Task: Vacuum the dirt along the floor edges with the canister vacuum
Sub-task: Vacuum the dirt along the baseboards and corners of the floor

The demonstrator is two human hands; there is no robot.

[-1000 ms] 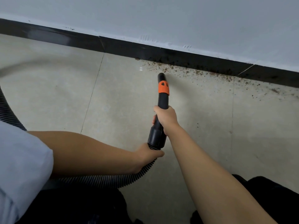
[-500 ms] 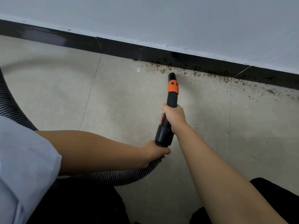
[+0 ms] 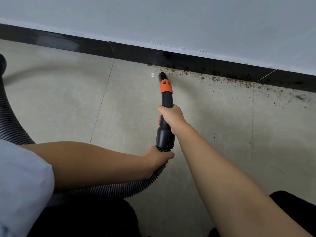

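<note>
A black vacuum nozzle (image 3: 165, 98) with an orange band points at the floor edge, its tip at the left end of the brown dirt (image 3: 213, 77) strewn along the black baseboard (image 3: 130, 53). My right hand (image 3: 171, 117) grips the nozzle's middle. Just behind the nozzle's wide cuff, my left hand (image 3: 158, 158) holds the ribbed black hose (image 3: 119, 189). The hose loops under my left arm and rises again at the far left. The canister is out of view.
Pale floor tiles (image 3: 68, 103) spread left of the nozzle. More crumbs lie scattered to the right near the baseboard (image 3: 299, 96). A light grey wall (image 3: 171, 19) rises above. My dark-clad knees fill the bottom corners.
The nozzle and both hands swung right and then came back left. The tip now sits at the left end of the dirt line, closer to the baseboard.
</note>
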